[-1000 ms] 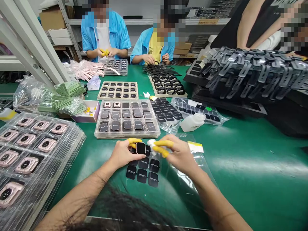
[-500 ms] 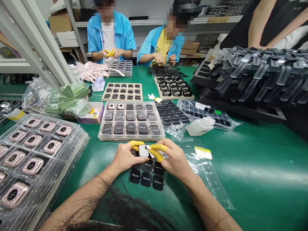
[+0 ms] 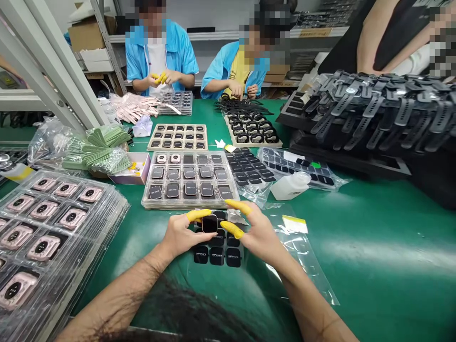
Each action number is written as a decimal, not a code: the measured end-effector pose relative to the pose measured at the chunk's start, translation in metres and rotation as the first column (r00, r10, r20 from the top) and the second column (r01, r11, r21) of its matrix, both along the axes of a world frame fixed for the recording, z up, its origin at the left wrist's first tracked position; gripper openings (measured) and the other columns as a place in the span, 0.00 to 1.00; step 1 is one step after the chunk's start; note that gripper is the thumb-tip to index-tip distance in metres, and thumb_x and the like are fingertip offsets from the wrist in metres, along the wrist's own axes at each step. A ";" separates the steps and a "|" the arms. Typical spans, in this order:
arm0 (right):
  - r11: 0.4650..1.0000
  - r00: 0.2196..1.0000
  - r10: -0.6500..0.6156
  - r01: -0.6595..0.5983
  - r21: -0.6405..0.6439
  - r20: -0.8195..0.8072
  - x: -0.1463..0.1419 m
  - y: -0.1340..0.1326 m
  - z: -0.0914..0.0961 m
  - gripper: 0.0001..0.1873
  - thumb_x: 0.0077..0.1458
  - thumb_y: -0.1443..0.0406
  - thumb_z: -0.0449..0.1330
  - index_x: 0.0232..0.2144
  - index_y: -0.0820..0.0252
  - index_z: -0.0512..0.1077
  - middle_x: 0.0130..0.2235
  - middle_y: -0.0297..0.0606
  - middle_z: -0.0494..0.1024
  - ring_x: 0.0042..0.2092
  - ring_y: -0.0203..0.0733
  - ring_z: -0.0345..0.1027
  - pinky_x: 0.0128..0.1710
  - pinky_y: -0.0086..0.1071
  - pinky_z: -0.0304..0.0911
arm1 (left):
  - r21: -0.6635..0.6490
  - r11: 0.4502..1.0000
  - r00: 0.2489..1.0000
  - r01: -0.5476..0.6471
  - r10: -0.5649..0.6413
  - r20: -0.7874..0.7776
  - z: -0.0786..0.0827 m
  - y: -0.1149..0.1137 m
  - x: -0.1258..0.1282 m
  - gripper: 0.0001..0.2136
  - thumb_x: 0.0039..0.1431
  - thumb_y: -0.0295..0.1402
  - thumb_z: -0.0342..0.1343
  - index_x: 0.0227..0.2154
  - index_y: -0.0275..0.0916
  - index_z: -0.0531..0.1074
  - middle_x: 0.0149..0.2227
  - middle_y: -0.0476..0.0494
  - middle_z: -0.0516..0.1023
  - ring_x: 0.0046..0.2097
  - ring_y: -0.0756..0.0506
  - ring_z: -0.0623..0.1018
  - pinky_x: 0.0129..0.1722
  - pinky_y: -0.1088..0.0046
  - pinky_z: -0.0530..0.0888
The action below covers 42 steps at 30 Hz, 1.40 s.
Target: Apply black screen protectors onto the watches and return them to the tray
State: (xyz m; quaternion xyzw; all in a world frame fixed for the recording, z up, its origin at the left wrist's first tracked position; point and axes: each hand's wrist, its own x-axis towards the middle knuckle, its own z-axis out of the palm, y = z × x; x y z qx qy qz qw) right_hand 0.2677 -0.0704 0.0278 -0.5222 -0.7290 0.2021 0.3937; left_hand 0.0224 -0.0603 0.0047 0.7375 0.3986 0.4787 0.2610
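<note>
My left hand [image 3: 180,233], with a yellow finger cot on the forefinger, pinches a small square watch body [image 3: 209,223] with a dark screen. My right hand [image 3: 257,231] is just to its right, yellow-capped thumb and forefinger apart; the thumb tip is close to the watch body. A bit of clear film lies under the right fingers; I cannot tell whether they hold it. Below both hands lies a sheet of black square protective stickers [image 3: 217,251] on the green table [image 3: 374,266]. A clear tray of watch bodies [image 3: 188,179] stands just beyond the hands.
Stacked clear trays of pink watch bodies [image 3: 46,228] fill the left. A white bottle [image 3: 290,185], sticker bags [image 3: 295,164] and a rack of black straps [image 3: 374,109] are at the right. Green straps [image 3: 101,147] lie at the left. Two people in blue work across the table.
My right forefinger has lifted off the watch body and the fingers have spread. The watch screen, pale half a second ago, now looks dark. Both hands stay in the same spot.
</note>
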 end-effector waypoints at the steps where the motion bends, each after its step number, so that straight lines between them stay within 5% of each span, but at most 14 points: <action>1: 0.997 0.999 0.013 -0.017 -0.076 -0.052 -0.004 -0.001 -0.001 0.20 0.62 0.56 0.65 0.56 0.50 0.78 0.47 0.41 0.84 0.49 0.52 0.77 0.51 0.47 0.73 | 0.050 0.999 1.000 0.000 0.000 -0.005 -0.001 0.001 -0.001 0.21 0.52 0.42 0.76 0.48 0.41 0.85 0.37 0.46 0.90 0.33 0.44 0.88 0.41 0.68 0.89; 7: 0.954 0.964 -0.088 0.009 -0.299 -0.251 -0.011 0.002 -0.001 0.17 0.57 0.56 0.66 0.47 0.54 0.81 0.35 0.38 0.84 0.38 0.46 0.79 0.45 0.41 0.75 | 0.138 0.989 0.998 0.045 -0.038 -0.052 -0.002 0.003 -0.006 0.23 0.52 0.44 0.76 0.50 0.42 0.85 0.40 0.45 0.90 0.34 0.43 0.89 0.42 0.70 0.88; 12: 0.953 0.951 -0.097 0.004 -0.304 -0.292 -0.008 0.002 0.003 0.18 0.56 0.49 0.68 0.39 0.55 0.83 0.33 0.39 0.84 0.35 0.46 0.78 0.40 0.41 0.74 | -0.117 0.993 0.999 0.032 -0.033 -0.011 0.005 0.000 -0.004 0.23 0.47 0.41 0.78 0.47 0.42 0.85 0.42 0.44 0.90 0.39 0.41 0.89 0.49 0.65 0.88; 17: 0.975 0.953 -0.097 0.032 -0.221 -0.288 -0.012 0.002 -0.001 0.16 0.60 0.48 0.67 0.36 0.53 0.81 0.31 0.37 0.82 0.34 0.44 0.74 0.40 0.40 0.72 | -0.558 0.817 0.967 0.148 -0.002 0.254 0.016 0.002 0.002 0.31 0.40 0.39 0.81 0.49 0.37 0.82 0.43 0.40 0.90 0.44 0.38 0.89 0.49 0.62 0.88; 20: 0.987 0.961 -0.060 0.016 -0.162 -0.271 -0.007 0.004 0.000 0.15 0.60 0.49 0.67 0.31 0.52 0.81 0.39 0.41 0.82 0.43 0.49 0.76 0.49 0.47 0.71 | -0.663 0.719 0.934 0.208 0.055 0.352 0.018 0.006 0.004 0.34 0.35 0.37 0.83 0.49 0.35 0.81 0.43 0.37 0.90 0.45 0.38 0.89 0.48 0.64 0.87; 23: 0.991 0.906 -0.046 -0.010 -0.130 -0.422 0.008 0.006 0.009 0.19 0.54 0.46 0.72 0.27 0.53 0.79 0.50 0.44 0.80 0.52 0.52 0.74 0.54 0.50 0.69 | -0.692 0.690 0.925 0.213 0.087 0.371 0.017 0.008 0.005 0.34 0.36 0.36 0.82 0.49 0.35 0.80 0.43 0.37 0.89 0.45 0.39 0.89 0.47 0.64 0.87; 27: 0.961 0.724 -0.108 -0.099 -0.258 -0.681 0.016 0.002 0.020 0.25 0.44 0.41 0.77 0.28 0.51 0.76 0.35 0.36 0.78 0.33 0.42 0.69 0.35 0.40 0.69 | -0.651 0.740 0.957 0.170 0.035 0.289 0.016 0.004 0.007 0.31 0.39 0.33 0.80 0.50 0.35 0.81 0.42 0.39 0.90 0.43 0.40 0.89 0.48 0.63 0.87; 32: 0.853 0.772 -0.282 -0.070 -0.517 -0.570 -0.024 -0.008 0.009 0.27 0.43 0.44 0.78 0.36 0.55 0.80 0.34 0.38 0.82 0.33 0.43 0.73 0.34 0.38 0.72 | -0.519 0.844 0.987 0.138 -0.075 0.141 0.013 -0.003 0.010 0.26 0.44 0.32 0.77 0.49 0.38 0.83 0.43 0.43 0.90 0.44 0.41 0.90 0.52 0.63 0.87; 37: 0.806 0.760 -0.321 -0.094 -0.584 -0.565 -0.047 -0.012 -0.008 0.27 0.40 0.45 0.79 0.33 0.55 0.78 0.33 0.39 0.82 0.36 0.47 0.78 0.39 0.42 0.79 | -0.454 0.887 0.996 0.088 -0.065 0.067 0.011 -0.003 0.010 0.23 0.46 0.31 0.74 0.49 0.39 0.83 0.43 0.45 0.90 0.43 0.41 0.90 0.50 0.67 0.87; 42: 0.820 0.783 -0.279 -0.107 -0.562 -0.556 -0.044 -0.014 -0.014 0.26 0.47 0.42 0.76 0.34 0.53 0.77 0.35 0.41 0.84 0.38 0.49 0.80 0.41 0.44 0.82 | -0.446 0.888 0.994 0.107 -0.098 0.042 0.011 -0.002 0.010 0.22 0.46 0.30 0.74 0.47 0.41 0.84 0.43 0.47 0.90 0.41 0.43 0.89 0.49 0.70 0.87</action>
